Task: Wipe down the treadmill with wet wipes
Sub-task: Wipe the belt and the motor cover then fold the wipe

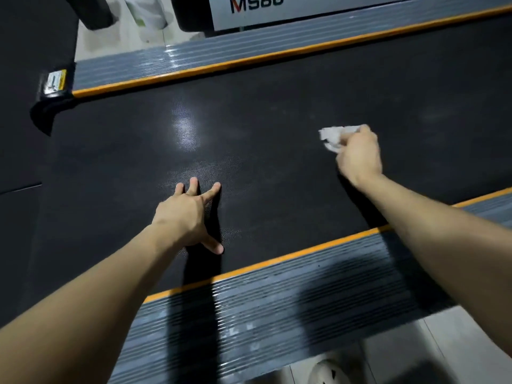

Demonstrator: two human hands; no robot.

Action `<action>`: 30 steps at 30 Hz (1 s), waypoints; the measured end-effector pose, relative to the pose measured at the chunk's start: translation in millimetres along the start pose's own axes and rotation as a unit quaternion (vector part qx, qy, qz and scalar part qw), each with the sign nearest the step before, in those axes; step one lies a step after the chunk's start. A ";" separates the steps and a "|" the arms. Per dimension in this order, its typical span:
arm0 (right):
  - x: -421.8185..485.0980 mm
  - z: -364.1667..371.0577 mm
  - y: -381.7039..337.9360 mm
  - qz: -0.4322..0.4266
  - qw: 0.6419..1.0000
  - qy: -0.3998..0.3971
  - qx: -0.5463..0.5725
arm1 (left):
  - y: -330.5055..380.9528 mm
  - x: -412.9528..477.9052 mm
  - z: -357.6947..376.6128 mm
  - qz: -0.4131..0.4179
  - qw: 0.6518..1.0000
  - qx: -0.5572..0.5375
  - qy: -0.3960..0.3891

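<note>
The black treadmill belt (277,112) fills the middle of the head view, running from lower left to upper right. My right hand (360,153) grips a crumpled white wet wipe (333,137) and holds it down on the belt at the right. My left hand (191,214) rests flat on the belt at centre left, fingers spread and straight. A bright light reflection shines on the belt above my left hand.
Grey ribbed side rails with orange edge strips border the belt, one near me (277,309) and one on the far side (221,55). A white housing marked MS80 (257,6) stands at the top. Pale tiled floor (443,353) and a shoe (329,370) show at the bottom right.
</note>
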State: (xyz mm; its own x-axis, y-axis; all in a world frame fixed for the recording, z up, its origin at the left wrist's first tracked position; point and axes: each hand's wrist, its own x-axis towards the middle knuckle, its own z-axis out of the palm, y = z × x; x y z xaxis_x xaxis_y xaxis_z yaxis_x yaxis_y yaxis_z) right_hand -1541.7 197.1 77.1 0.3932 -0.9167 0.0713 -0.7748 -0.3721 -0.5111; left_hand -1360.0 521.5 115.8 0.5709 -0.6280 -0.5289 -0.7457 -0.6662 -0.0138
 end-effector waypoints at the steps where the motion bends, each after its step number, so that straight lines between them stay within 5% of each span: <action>1: -20.6 12.9 -19.5 -0.099 0.994 -0.034 0.020 | 0.2 -0.1 0.1 0.001 1.000 0.002 0.001; 2: -48.7 25.3 -40.4 -0.236 0.967 -0.088 0.042 | 0.5 0.1 0.1 0.002 1.000 0.003 0.003; 4: -115.4 37.3 -74.7 -0.464 0.844 -0.260 0.067 | 0.8 -0.3 1.9 0.004 1.000 0.004 0.009; 6: -128.2 40.4 -83.1 -0.576 0.746 -0.334 0.018 | 0.2 -0.5 3.1 0.001 1.000 -0.002 0.013; 7: -107.4 37.8 -79.2 -0.583 0.754 -0.301 0.006 | -0.1 -0.3 1.5 -0.001 1.000 -0.006 0.011; 8: -76.2 34.2 -65.7 -0.529 0.811 -0.250 -0.014 | 0.8 -0.2 -0.2 0.002 1.000 -0.006 0.004; 10: -5.3 15.0 -35.4 -0.316 0.936 -0.088 -0.131 | 1.7 -0.4 -1.7 0.003 1.000 0.000 0.001; 12: 33.9 4.2 -7.1 -0.069 0.987 -0.018 -0.141 | 2.3 -1.1 -1.5 -0.001 1.000 0.000 0.004; 13: 29.8 11.2 -7.5 -0.030 0.991 -0.014 -0.128 | 2.7 -1.3 -2.2 -0.002 1.000 0.000 0.005; 15: -7.9 32.8 -30.6 -0.139 0.982 -0.095 -0.081 | 3.5 -1.5 -4.0 -0.004 1.000 0.000 0.003; 16: -39.5 43.9 -45.0 -0.252 0.952 -0.171 -0.043 | 4.2 -1.9 -3.9 -0.004 1.000 0.000 0.003; 18: -114.6 57.6 -62.2 -0.448 0.832 -0.327 -0.007 | 5.4 -2.5 -1.7 -0.009 1.000 0.000 0.006; 19: -143.3 53.3 -70.0 -0.508 0.781 -0.363 -0.010 | 6.0 -2.9 -1.8 -0.012 1.000 -0.001 0.009; 21: -148.6 38.1 -75.8 -0.558 0.747 -0.361 0.002 | 7.2 -2.8 -3.6 -0.012 1.000 -0.002 0.004; 23: -119.3 28.0 -72.3 -0.563 0.756 -0.335 -0.002 | 6.6 -2.5 -2.7 -0.016 1.000 -0.007 0.001; 25: -62.8 31.4 -61.2 -0.516 0.823 -0.238 0.000 | 5.3 -2.6 -4.8 -0.019 1.000 -0.006 0.001; 28: -4.0 36.5 -40.6 -0.208 0.966 -0.136 -0.067 | 4.8 -4.5 -5.7 -0.021 1.000 -0.004 0.002; 30: -14.2 40.6 -47.3 -0.211 0.965 -0.148 -0.040 | 4.2 -4.1 -4.7 -0.016 1.000 0.004 0.009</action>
State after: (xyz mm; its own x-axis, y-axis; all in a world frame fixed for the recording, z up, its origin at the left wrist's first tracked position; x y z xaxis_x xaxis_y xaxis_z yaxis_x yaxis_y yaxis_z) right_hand -1490.6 233.6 65.6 0.7975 -0.6033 0.0045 -0.5457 -0.7245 -0.4211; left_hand -1363.8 519.4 121.9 0.6014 -0.6134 -0.5119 -0.7289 -0.6836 -0.0373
